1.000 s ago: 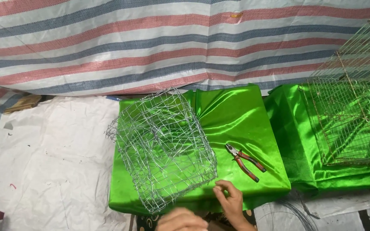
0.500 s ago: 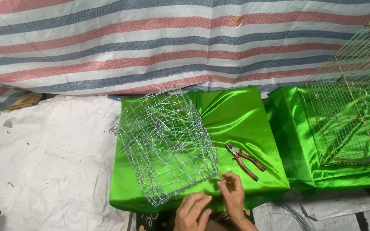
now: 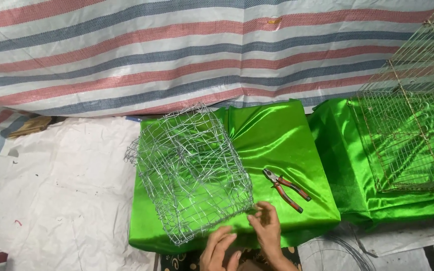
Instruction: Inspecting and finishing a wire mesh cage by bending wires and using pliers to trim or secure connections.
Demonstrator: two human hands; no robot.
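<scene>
Silver wire-mesh cage (image 3: 189,170) on green satin; right hand (image 3: 264,228) fingers pinch its corner, left hand (image 3: 220,249) fingers loosely apart beside it, pliers (image 3: 286,189) nearby.

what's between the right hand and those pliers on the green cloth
Nothing visible. The right hand is at the wire mesh cage's near corner; the pliers lie just beyond it, with only bare green cloth between.

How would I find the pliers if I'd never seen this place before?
Look for the green cushion in the middle, in front of the striped tarp. On it sits a wire cage; the pliers lie just right of that cage, above the right hand. They are the only small tool there, with red-and-black handles and grey metal jaws.
</scene>
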